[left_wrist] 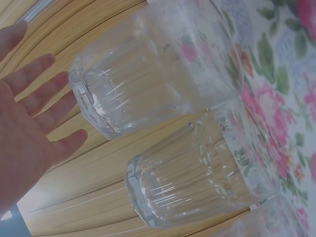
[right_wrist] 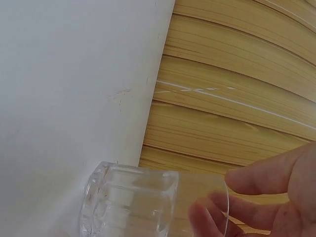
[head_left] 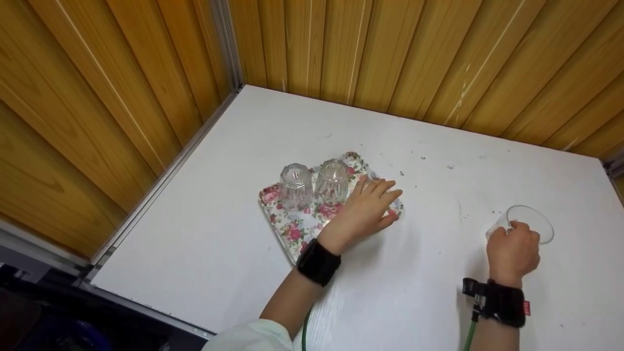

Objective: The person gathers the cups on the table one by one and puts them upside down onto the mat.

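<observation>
On a floral tray (head_left: 292,233), two clear fluted glasses, one at the left (head_left: 296,187) and one beside it (head_left: 332,181), stand upside down. A third upturned glass (left_wrist: 153,69) fills the upper part of the left wrist view; my left hand (head_left: 366,209) mostly covers it in the head view. That hand's fingers are spread, straight and hold nothing, near the glass's raised base. Off to the right, my right hand (head_left: 514,251) pinches the rim of a clear glass (right_wrist: 133,202) between thumb and fingers. This glass is mouth up, its thick base at the white table.
The white tabletop (head_left: 195,234) carries small dark scuffs. Wood-look panels (head_left: 380,53) rise along its back and left sides, with a metal rail (head_left: 161,180) on the left edge. A green cable (head_left: 469,336) trails from the right wrist strap.
</observation>
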Motion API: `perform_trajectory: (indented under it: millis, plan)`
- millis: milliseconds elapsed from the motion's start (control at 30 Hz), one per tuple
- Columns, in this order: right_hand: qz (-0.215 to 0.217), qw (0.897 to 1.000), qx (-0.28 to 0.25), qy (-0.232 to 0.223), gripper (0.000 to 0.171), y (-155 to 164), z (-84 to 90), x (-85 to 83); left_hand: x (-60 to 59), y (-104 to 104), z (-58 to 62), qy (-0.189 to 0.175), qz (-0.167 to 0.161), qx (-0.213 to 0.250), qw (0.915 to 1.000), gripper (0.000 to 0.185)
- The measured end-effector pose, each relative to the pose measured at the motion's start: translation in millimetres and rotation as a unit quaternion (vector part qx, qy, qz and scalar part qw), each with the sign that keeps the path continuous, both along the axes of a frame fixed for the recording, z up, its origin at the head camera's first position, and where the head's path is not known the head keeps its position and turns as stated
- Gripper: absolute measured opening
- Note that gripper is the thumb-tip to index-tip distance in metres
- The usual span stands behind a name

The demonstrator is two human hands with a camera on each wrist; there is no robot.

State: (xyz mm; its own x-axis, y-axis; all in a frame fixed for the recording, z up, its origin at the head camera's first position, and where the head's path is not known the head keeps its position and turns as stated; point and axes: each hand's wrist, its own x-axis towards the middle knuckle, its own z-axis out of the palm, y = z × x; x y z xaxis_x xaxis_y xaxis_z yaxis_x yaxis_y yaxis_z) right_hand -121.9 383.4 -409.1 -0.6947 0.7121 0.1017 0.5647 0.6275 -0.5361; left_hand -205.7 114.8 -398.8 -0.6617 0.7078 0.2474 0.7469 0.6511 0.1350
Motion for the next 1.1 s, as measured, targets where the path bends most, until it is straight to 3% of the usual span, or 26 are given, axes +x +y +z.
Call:
perform_trajectory:
  millis: [500,1100]
  plan:
    - [-0.006,0.998,0.067,-0.008,0.033,-2,-3.2,0.8,6.1,5,0.9,0.025,-0.025,-0.012,0.9993,0.051]
    - [-0.017,0.996,0.086,-0.016,0.027,-7,1.1,-0.8,12.2,12,2.7,0.007,-0.044,-0.028,0.9986,0.053]
